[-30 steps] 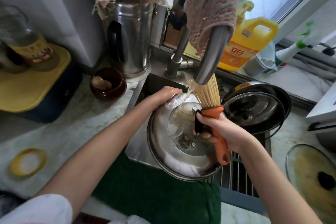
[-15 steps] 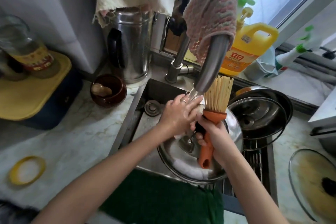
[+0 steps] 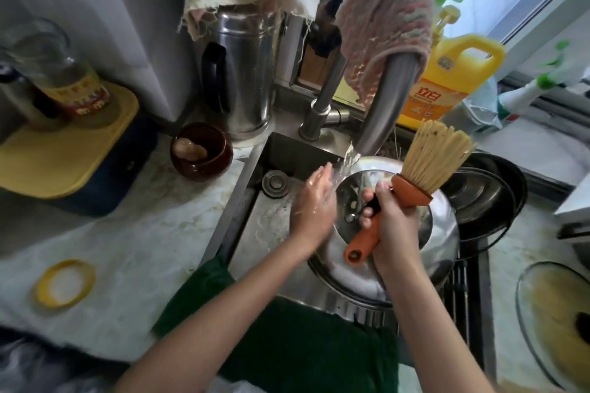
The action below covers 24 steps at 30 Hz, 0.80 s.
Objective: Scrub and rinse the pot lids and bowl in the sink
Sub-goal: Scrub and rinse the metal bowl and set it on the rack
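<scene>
A large steel pot lid (image 3: pixel 440 242) lies in the sink (image 3: pixel 274 223) under the running faucet (image 3: pixel 388 105). My right hand (image 3: pixel 392 226) grips the orange handle of a bamboo brush (image 3: pixel 437 159), bristles pointing up, and also seems to hold the lid's black knob. My left hand (image 3: pixel 314 204) is flat with straight fingers in the water stream, at the lid's left edge. A second steel lid (image 3: pixel 479 198) rests on a dark pot behind to the right. A glass lid (image 3: pixel 555 313) lies on the right counter.
A brown bowl (image 3: pixel 201 150) sits on the counter left of the sink, beside a steel kettle (image 3: pixel 242 73). A yellow detergent jug (image 3: pixel 447 80) stands behind the faucet. A green cloth (image 3: pixel 287 338) hangs over the sink's front edge. A yellow ring (image 3: pixel 65 284) lies on the left counter.
My left hand let go of the lid's rim and moved into the water stream. The lid dropped lower and flatter in the sink, and the brush tilted to the right.
</scene>
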Each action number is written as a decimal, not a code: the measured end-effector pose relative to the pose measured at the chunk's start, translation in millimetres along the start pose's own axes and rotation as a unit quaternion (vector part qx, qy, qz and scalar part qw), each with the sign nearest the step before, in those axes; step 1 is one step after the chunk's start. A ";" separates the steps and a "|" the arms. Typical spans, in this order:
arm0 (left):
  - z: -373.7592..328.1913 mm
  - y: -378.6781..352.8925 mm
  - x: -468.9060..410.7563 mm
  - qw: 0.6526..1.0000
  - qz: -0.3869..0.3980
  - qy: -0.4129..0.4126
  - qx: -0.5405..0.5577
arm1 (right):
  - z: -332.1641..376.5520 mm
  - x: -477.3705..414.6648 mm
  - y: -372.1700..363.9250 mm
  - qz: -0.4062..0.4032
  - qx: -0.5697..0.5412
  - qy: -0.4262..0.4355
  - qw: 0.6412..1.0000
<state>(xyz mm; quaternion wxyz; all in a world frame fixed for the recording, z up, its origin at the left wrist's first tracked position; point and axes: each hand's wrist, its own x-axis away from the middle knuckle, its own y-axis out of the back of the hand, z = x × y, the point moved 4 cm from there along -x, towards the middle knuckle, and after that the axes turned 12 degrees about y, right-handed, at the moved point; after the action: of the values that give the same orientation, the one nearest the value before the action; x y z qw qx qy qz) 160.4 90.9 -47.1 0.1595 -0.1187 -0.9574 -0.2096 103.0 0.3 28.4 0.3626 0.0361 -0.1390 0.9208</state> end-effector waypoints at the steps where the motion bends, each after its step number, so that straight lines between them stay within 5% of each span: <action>1: -0.1 -6.2 24.5 0.998 -0.017 -0.050 -0.039 | 0.6 -0.9 -0.8 -0.003 0.007 0.008 1.000; 4: 3.1 -1.3 34.8 0.987 -0.012 -0.137 -0.081 | -1.3 -1.5 -2.7 -0.003 0.011 0.003 1.000; 9: 2.7 11.3 -10.4 0.998 0.002 -0.054 0.019 | -4.1 -5.1 -7.2 -0.027 -0.049 -0.017 0.998; 13: 27.3 16.6 22.1 0.986 0.158 -0.029 0.048 | -5.6 -6.2 -5.6 -0.016 -0.009 -0.014 1.000; 16: 38.1 45.9 30.2 0.977 0.198 -0.032 0.065 | -10.1 -1.4 9.8 0.030 -0.001 -0.035 0.999; 21: 45.1 75.8 19.5 0.973 0.157 0.130 0.105 | 2.7 3.1 44.5 0.097 0.021 -0.095 0.990; 24: 63.5 59.9 17.1 0.905 0.232 0.317 0.165 | 10.6 1.7 70.0 0.144 -0.048 -0.162 0.975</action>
<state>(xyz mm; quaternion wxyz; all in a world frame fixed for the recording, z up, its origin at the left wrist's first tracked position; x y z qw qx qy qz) 146.0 174.4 -73.9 0.5163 -0.2365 -0.8225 -0.0318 54.0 -50.5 22.7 0.2000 0.1473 -0.2438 0.9375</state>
